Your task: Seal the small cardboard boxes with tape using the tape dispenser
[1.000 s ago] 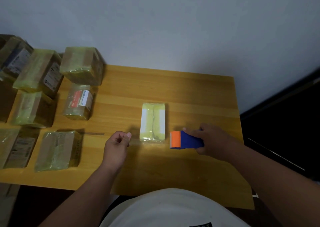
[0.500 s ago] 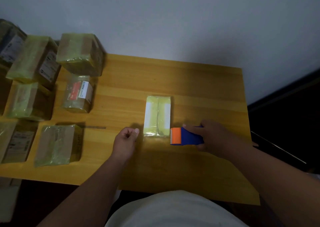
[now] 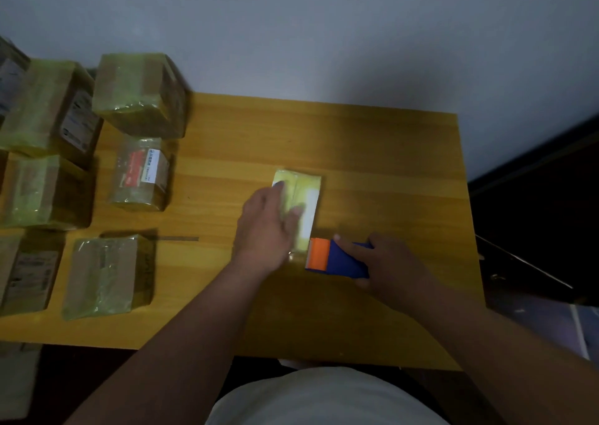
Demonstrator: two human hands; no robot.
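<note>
A small box [image 3: 308, 198] wrapped in yellowish tape lies in the middle of the wooden table [image 3: 372, 152]. My left hand [image 3: 267, 227] lies flat on the box's left half with straight fingers, covering much of it. Just right of the box's near end, my right hand [image 3: 385, 262] grips the blue tape dispenser [image 3: 343, 259]; its orange head points left at the box's near corner.
Several tape-wrapped boxes crowd the table's left side, among them a large one at the back [image 3: 139, 94], one with a red label [image 3: 141, 175] and one near the front edge [image 3: 107, 275]. The grey wall is behind; a dark gap lies to the right.
My left hand opened from a pinch beside the box and moved up onto its top. The right hand with the dispenser stayed by the box's near right corner.
</note>
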